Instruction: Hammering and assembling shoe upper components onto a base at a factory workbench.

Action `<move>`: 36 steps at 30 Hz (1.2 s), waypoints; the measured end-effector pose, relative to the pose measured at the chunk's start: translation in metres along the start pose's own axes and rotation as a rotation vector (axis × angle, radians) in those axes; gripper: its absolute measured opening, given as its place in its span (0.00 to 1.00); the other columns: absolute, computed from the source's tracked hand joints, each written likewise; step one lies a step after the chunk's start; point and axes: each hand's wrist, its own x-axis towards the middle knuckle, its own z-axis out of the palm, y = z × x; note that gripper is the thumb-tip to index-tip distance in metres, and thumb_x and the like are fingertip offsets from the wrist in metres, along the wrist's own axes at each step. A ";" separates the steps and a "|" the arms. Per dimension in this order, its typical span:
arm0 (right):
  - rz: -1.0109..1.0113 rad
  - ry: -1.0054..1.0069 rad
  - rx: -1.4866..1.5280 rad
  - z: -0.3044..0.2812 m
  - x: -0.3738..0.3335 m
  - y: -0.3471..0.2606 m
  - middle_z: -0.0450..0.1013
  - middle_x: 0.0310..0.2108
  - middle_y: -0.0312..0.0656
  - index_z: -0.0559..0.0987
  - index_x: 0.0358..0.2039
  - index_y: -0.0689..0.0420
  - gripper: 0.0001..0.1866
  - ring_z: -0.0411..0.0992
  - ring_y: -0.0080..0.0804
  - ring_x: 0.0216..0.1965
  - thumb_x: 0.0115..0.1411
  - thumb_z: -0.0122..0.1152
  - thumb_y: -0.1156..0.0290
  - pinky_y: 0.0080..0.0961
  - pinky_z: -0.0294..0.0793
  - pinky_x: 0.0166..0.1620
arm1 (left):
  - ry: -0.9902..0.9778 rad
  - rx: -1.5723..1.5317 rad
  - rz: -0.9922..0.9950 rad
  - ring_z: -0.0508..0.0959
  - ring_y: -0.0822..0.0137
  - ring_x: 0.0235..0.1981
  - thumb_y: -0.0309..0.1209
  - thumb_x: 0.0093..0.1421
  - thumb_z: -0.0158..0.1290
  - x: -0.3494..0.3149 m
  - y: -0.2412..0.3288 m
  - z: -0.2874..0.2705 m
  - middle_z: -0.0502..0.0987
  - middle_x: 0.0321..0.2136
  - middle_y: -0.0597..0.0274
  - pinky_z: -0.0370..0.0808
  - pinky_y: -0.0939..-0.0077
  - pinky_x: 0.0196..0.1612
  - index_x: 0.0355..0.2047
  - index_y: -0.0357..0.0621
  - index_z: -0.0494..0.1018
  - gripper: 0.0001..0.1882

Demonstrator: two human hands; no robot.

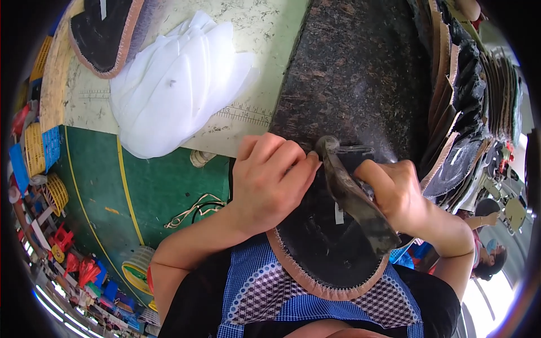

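A black sole-shaped piece (321,248) with a stitched tan rim lies in front of me, its rounded end over my apron. My right hand (394,191) is closed around a dark metal hammer (355,197). The hammer's round face rests near the far part of the piece, and its broad flared end points back toward me. Just left of the round face, my left hand (276,180) is closed, thumb and fingers pinched together. Whatever sits between those fingertips is hidden.
White thin shaped sheets (180,90) lie stacked on the pale ruled board at left, beside another stitched black piece (101,39). A dark speckled slab (349,73) fills the middle. Several stitched pieces (451,141) stand along the right. Another person (490,253) is at far right.
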 end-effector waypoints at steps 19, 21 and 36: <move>0.107 0.212 0.023 0.019 -0.015 0.003 0.75 0.23 0.49 0.71 0.42 0.61 0.18 0.74 0.54 0.23 0.52 0.65 0.72 0.44 0.72 0.25 | -0.261 0.147 0.046 0.68 0.51 0.53 0.39 0.46 0.70 0.023 -0.007 -0.016 0.71 0.48 0.58 0.60 0.52 0.58 0.53 0.47 0.75 0.33; 0.182 0.393 0.194 0.032 -0.026 0.014 0.76 0.27 0.55 0.74 0.44 0.64 0.17 0.74 0.58 0.24 0.56 0.65 0.72 0.45 0.72 0.25 | -0.267 0.104 0.152 0.68 0.50 0.57 0.32 0.46 0.69 0.023 -0.008 -0.011 0.73 0.51 0.55 0.60 0.52 0.61 0.46 0.43 0.76 0.25; 0.208 1.804 0.469 -0.021 -0.247 -0.024 0.55 0.15 0.27 0.67 0.28 0.57 0.18 0.52 0.13 0.12 0.75 0.46 0.62 0.14 0.47 0.15 | -0.430 -0.890 0.151 0.83 0.56 0.39 0.20 0.65 0.53 0.140 0.149 0.124 0.78 0.42 0.42 0.77 0.68 0.43 0.65 0.43 0.53 0.32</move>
